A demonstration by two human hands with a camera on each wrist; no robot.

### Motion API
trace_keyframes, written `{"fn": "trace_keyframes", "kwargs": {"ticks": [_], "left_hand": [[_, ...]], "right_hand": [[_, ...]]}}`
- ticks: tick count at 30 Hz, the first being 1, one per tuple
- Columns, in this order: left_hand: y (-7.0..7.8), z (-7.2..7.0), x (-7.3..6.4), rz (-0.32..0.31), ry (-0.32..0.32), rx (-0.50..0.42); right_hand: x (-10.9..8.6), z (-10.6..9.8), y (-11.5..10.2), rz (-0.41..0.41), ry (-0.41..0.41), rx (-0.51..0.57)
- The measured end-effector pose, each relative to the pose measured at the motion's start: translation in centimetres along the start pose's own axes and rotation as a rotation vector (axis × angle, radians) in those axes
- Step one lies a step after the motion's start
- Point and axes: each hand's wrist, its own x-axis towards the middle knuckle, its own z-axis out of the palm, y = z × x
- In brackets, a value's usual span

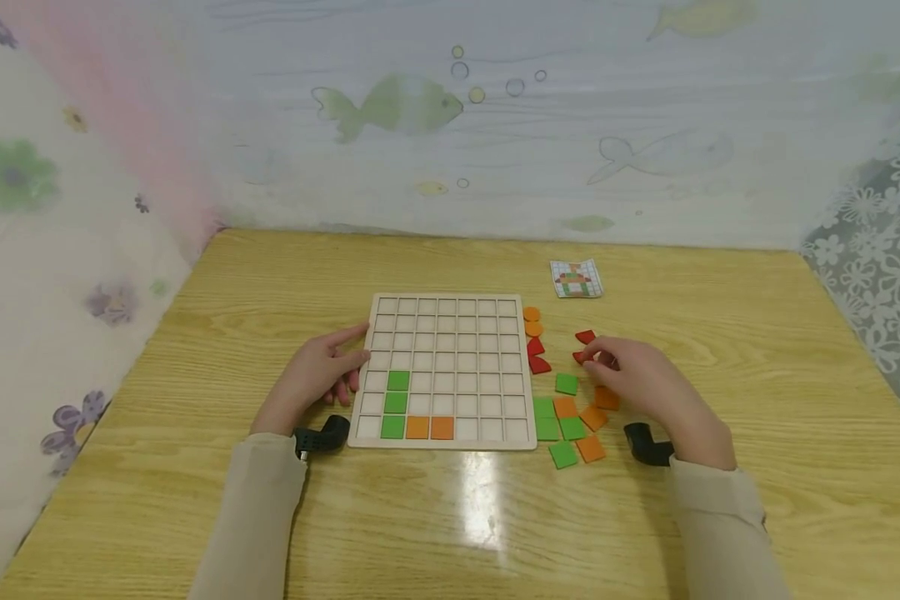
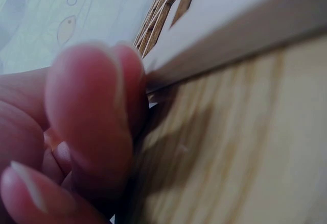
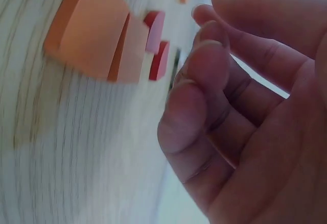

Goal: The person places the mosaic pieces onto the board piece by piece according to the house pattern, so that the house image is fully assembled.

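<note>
A pale wooden grid board (image 1: 441,445) lies flat on the table, with three green tiles (image 1: 395,402) in one column and two orange tiles (image 1: 430,427) beside the lowest. Against the board's left edge rest the thumb and forefinger of my left hand (image 1: 307,375); its other fingers bend below. Right of the board, my right hand (image 1: 641,379) hovers with loosely bent fingers close to two red pieces (image 1: 585,337). In the right wrist view these red pieces (image 3: 160,60) lie apart from the fingers, beyond stacked orange tiles (image 3: 94,30). Nothing shows in its grasp.
Loose green tiles (image 1: 562,455) and orange tiles (image 1: 590,449) lie beside the board's lower right corner. Higher along that edge are orange round pieces (image 1: 532,314) and more red pieces (image 1: 540,365). A small pattern card (image 1: 577,279) lies behind; a fish-printed wall covering (image 1: 405,104) borders the table.
</note>
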Motion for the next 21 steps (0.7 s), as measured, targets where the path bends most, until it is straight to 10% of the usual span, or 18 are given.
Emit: {"fn": "trace_keyframes", "kwargs": {"ticks": [21], "left_hand": [[-0.3, 0.0, 0.1, 0.0, 0.004, -0.027]], "right_hand": [[-0.2, -0.1, 2.6, 0.033, -0.061, 0.047]]}}
